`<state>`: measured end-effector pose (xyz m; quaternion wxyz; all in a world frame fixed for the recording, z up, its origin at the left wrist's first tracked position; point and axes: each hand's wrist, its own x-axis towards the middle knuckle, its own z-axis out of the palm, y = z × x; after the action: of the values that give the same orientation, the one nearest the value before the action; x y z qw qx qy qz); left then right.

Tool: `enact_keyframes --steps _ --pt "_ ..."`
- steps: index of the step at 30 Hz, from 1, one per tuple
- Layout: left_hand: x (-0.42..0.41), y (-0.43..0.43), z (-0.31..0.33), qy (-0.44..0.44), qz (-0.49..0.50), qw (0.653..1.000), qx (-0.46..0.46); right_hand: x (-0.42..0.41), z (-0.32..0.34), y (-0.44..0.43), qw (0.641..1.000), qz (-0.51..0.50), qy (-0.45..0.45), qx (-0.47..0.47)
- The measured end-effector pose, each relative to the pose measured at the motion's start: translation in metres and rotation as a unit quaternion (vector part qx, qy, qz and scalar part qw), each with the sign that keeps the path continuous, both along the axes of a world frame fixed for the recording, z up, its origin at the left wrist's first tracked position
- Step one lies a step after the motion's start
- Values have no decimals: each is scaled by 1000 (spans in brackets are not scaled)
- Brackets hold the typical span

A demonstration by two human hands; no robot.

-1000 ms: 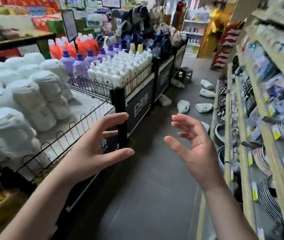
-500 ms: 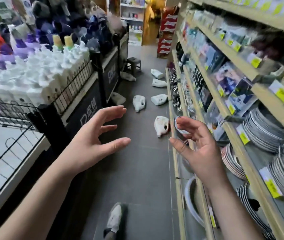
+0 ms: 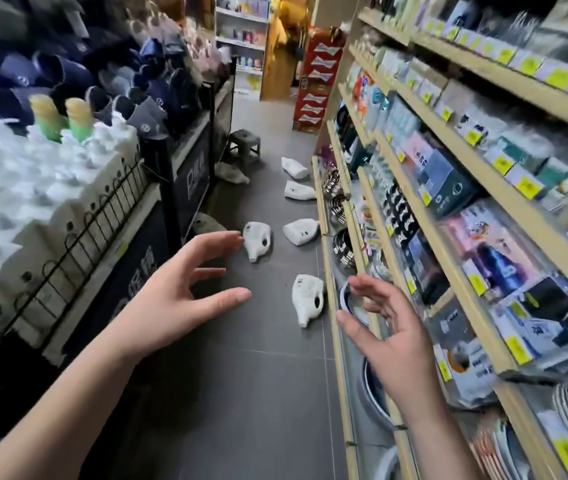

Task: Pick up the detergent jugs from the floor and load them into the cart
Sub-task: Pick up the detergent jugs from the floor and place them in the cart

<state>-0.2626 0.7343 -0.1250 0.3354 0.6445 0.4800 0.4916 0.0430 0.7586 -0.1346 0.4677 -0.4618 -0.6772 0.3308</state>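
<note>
Several white detergent jugs lie on their sides along the dark aisle floor. The nearest jug (image 3: 307, 298) rests by the foot of the right shelving. Another jug (image 3: 257, 239) lies mid-aisle, and further ones (image 3: 300, 231) (image 3: 298, 190) (image 3: 294, 167) trail away along the shelf base. My left hand (image 3: 175, 296) is held out over the floor, fingers spread and empty. My right hand (image 3: 388, 336) hovers beside the shelf edge, fingers apart, holding nothing. Both hands are well short of the jugs. No cart is in view.
Wooden shelving (image 3: 449, 209) with boxed goods, plates and bowls lines the right side. A black wire-fenced display (image 3: 109, 216) of white bottles and slippers runs along the left. A small grey stool (image 3: 244, 144) and red stacked boxes (image 3: 317, 77) stand at the aisle's far end.
The view has swung right and forward down the aisle; the jugs on the floor appear closer. Both hands stay open and empty, lowered slightly toward the floor.
</note>
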Motion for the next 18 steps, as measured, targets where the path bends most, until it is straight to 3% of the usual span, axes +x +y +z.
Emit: enact_keyframes --steps 10,18 --pt "17 207 -36 -7 6 1000 -1 0 -66 208 998 7 49 -44" --pt "61 428 -64 -13 18 998 -60 25 -110 441 992 -5 65 -110"
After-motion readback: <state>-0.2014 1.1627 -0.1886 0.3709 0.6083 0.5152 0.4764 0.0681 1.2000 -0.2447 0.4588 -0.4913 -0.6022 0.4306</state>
